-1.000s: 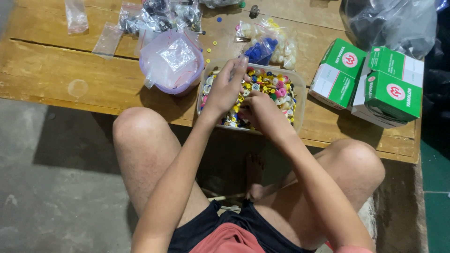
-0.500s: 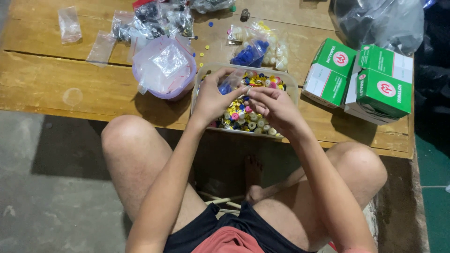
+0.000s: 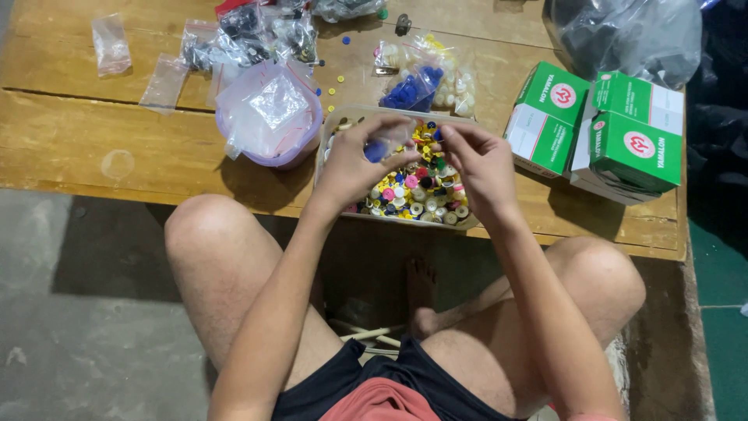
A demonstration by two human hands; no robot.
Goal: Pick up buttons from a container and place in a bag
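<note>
One small clear bag (image 3: 387,143) holding blue pieces is pinched at its mouth by the left hand (image 3: 354,160), while the right hand (image 3: 477,160) grips its other edge, apparently to keep it open. Both hover over the tray (image 3: 467,222) of mixed coloured buttons on the wooden table (image 3: 93,148), so spills would fall back in.

Shallow clear plastic tray of mixed small caps (image 3: 425,199) sits on the wooden tabletop (image 3: 93,148) at its near edge. Both hands are above the tray, left hand (image 3: 360,160) holding a small clear bag of blue pieces (image 3: 383,144), right hand (image 3: 477,160) just beside it. Left of tray: round tub covered with a plastic bag (image 3: 269,117). Right of tray: green-and-white cardboard boxes (image 3: 600,129). Behind tray: small filled plastic bags (image 3: 425,74).
</note>
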